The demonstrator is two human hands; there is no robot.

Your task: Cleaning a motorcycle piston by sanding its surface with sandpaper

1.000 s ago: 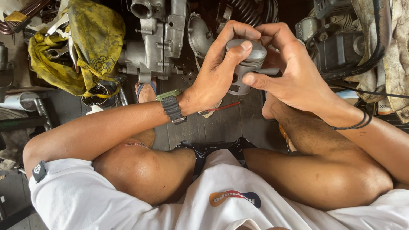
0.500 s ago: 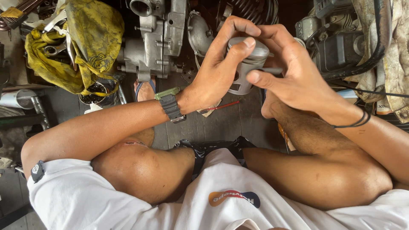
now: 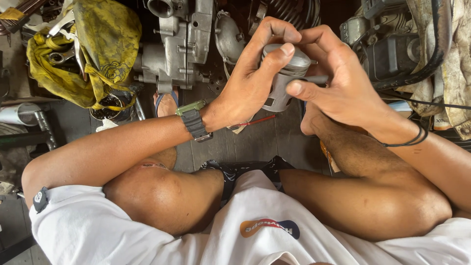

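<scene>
Head view: a grey engine case (image 3: 181, 46) and a yellow rag (image 3: 93, 44) were crowded at the far edge of the floor (image 3: 255, 142), so little free room was left. A grey piston (image 3: 287, 81) was held above it, gripped by the left hand (image 3: 250, 81); a pin (image 3: 314, 79) was pinched by the right hand (image 3: 338, 83), only partly pushed in.

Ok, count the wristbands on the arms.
2. A green-and-black wristwatch on the left wrist, below the left hand gripping the grey piston. A thin black band on the right wrist, behind the right hand.
</scene>
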